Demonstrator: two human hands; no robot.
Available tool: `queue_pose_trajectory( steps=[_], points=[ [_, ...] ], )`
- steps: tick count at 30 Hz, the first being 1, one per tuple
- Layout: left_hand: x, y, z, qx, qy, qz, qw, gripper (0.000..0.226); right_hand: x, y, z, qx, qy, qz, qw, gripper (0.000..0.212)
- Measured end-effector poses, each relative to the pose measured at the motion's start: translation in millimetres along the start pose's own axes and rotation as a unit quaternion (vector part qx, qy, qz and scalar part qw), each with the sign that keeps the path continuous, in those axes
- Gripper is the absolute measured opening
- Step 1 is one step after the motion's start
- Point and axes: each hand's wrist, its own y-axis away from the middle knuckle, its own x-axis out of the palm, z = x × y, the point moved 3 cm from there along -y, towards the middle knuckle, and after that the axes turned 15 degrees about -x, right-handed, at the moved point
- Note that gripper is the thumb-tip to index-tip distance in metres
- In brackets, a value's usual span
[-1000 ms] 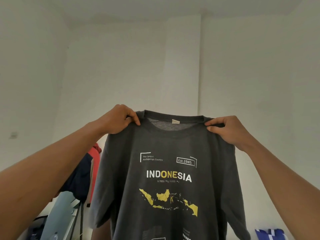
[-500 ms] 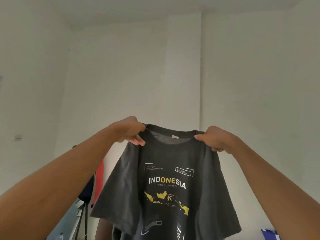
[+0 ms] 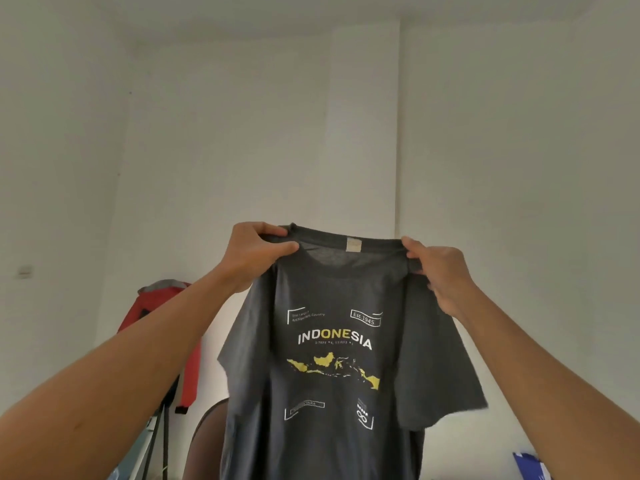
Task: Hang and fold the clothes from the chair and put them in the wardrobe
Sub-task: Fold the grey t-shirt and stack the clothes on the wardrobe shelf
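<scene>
- Wall switch: small pale plate on the far left wall, well apart from everything else.
- Red garment: hangs on the far wall at left, grey at its top edge, partly hidden behind the left forearm; a dark stand rises below it.
- Left hand: raised in front of the camera, fingers curled closed, thumb and forefinger pinching the left shoulder seam of the T-shirt right beside the collar.
- Chair back: dark rounded edge low in the scene, just left of the shirt's hem area; most of it is hidden behind the cloth.
- Dark grey T-shirt: held up in mid-air at centre, front facing the camera, hanging straight down from both hands. White and yellow print reads "INDONESIA" above a yellow map; "Est. 1945" sits at upper right of the print. A pale neck label shows inside the collar. Both short sleeves droop outward.
- Right hand: raised opposite the left one, fingers closed, gripping the right shoulder seam at the collar.
- Blue and white object: low at far right, cut off by the frame; its kind cannot be told.
</scene>
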Motion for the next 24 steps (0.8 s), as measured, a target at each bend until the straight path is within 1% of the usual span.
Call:
queue_pose_trajectory(
  steps=[3,5,6,8,12,14,16,18,20,22,24],
  points=[
    [3,0,-8,0.014,0.095,0.027,0.995,0.027,9,-1,2,-0.014,-0.116,-0.05,0.992,0.036],
    [7,1,-14,0.015,0.155,0.047,0.987,0.03,17,-1,4,-0.008,-0.181,-0.066,0.981,0.025],
    [10,0,-17,0.01,0.183,0.065,0.981,0.035,22,-2,5,-0.002,-0.21,-0.063,0.976,0.022],
    [15,-1,-21,-0.012,0.223,0.106,0.969,0.046,31,-4,6,0.003,-0.248,-0.044,0.968,0.027],
    [17,-8,-19,-0.038,0.231,0.135,0.963,0.061,41,-5,4,0.008,-0.26,0.023,0.965,0.039],
    [18,-10,-13,-0.065,0.249,0.137,0.956,0.062,42,-4,-1,0.008,-0.255,0.04,0.966,0.049],
    [17,-13,-5,-0.103,0.287,0.134,0.943,0.06,45,-2,-8,0.014,-0.269,0.043,0.962,0.054],
    [18,-16,4,-0.135,0.319,0.137,0.928,0.058,49,1,-15,0.03,-0.311,0.041,0.949,0.05],
    [21,-18,15,-0.161,0.332,0.145,0.918,0.055,55,5,-25,0.051,-0.351,0.054,0.933,0.039],
    [24,-22,33,-0.19,0.312,0.158,0.918,0.052,63,13,-39,0.072,-0.37,0.075,0.923,0.033],
    [25,-25,62,-0.23,0.249,0.193,0.921,0.049,71,24,-60,0.09,-0.344,0.106,0.929,0.035]
  ],
)
